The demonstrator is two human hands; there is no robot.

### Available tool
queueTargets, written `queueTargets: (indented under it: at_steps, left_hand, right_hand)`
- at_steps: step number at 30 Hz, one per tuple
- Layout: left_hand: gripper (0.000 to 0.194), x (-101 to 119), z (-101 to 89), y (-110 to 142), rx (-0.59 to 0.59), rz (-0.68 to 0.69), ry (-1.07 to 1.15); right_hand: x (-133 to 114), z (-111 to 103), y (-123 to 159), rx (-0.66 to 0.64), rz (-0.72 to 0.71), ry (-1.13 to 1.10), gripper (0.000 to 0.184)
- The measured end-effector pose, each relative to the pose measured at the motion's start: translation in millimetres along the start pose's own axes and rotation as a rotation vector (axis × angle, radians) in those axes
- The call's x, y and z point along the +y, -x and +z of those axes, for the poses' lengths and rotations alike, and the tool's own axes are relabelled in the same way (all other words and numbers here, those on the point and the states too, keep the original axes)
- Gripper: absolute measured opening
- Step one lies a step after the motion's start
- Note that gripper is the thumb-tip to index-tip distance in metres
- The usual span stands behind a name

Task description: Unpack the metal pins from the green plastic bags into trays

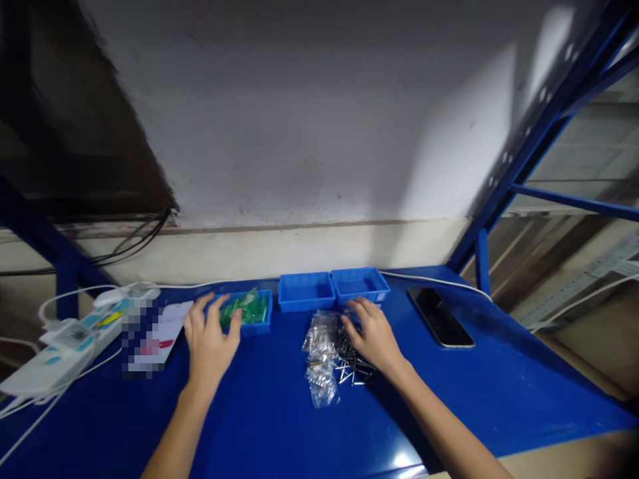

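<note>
My left hand [210, 336] is over the left end of a blue bin, fingers apart and holding nothing. Green packets [251, 307] in clear plastic fill that blue bin [257, 328]. My right hand [372, 332] hovers at a loose pile of small dark and silvery metal pins [353, 370], its fingers spread and partly covering the pile. Just left of the pins lie clear plastic bags [322, 362] with small metal pieces inside. Whether my right fingertips touch the pins cannot be made out.
Two blue bins [306, 293] [360, 285] stand side by side at the back by the wall. A dark phone [440, 317] lies at the right. On the left are a white power strip [47, 364] with cables and a pale, partly blurred flat item [170, 326]. Blue frame posts flank the table.
</note>
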State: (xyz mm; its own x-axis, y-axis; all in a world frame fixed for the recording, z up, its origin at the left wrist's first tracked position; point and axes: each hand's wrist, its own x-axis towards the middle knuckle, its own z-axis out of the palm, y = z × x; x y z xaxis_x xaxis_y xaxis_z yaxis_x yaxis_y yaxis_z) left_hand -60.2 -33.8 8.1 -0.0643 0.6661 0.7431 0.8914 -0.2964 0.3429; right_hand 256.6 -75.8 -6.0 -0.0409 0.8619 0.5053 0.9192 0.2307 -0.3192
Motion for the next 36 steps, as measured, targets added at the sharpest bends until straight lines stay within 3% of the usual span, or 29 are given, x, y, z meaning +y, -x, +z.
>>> queueTargets:
  at_steps: [3,6,9,11,14,17,21,24,28,30,33,36]
  left_hand:
    - [0.065,-42.6,-7.5,-5.5,-0.345,-0.03,-0.034]
    - [0.073,-64.6,-14.0,-4.0,-0.63,0.055,-0.001]
    - [0.068,-73.2,-21.6,-0.5,-0.674,0.094,0.069]
    - [0.078,-79.0,-23.2,-2.0,-0.652,0.047,0.114]
    - [0.103,-92.5,-14.9,-11.4,-0.705,-0.027,0.239]
    - [0.103,-104.9,-0.1,-20.2,-0.755,-0.1,0.432]
    - [0.1,-102.8,2.9,-11.3,-0.564,-0.088,0.543]
    - [0.095,-81.9,-9.4,9.0,-0.34,0.049,0.536]
    - [0.078,-38.4,-21.9,34.4,-0.137,0.153,0.444]
    - [0.072,-19.8,-22.8,42.3,-0.044,0.145,0.424]
    - [0.066,-4.6,-21.3,48.9,0.025,0.15,0.373]
    - [0.065,-3.7,-20.3,51.9,0.026,0.165,0.332]
  right_hand:
    - [-29.9,4.8,3.2,-0.231,-0.024,-0.011,0.059]
    - [-40.9,11.1,-0.4,-0.365,-0.02,0.018,0.055]
    - [-41.0,12.8,-0.3,-0.37,-0.011,0.034,0.044]
    - [-40.7,9.7,4.1,-0.307,0.009,0.024,0.042]
    - [-45.1,-0.5,18.7,-0.17,0.057,-0.011,0.042]
    - [-57.5,-12.8,39.1,-0.08,0.148,-0.089,0.037]
    - [-87.3,-14.7,47.0,-0.081,0.299,-0.289,0.033]
    - [-119.9,2.8,22.6,-0.085,0.395,-0.447,0.042]
    - [-165.9,32.6,-18.8,-0.275,0.323,-0.409,0.087]
    - [-181.9,39.4,-28.9,-0.349,0.31,-0.353,0.101]
    - [-189.9,36.1,-33.6,-0.407,0.257,-0.296,0.095]
    - [-179.5,25.2,-40.9,-0.524,0.206,-0.433,0.086]
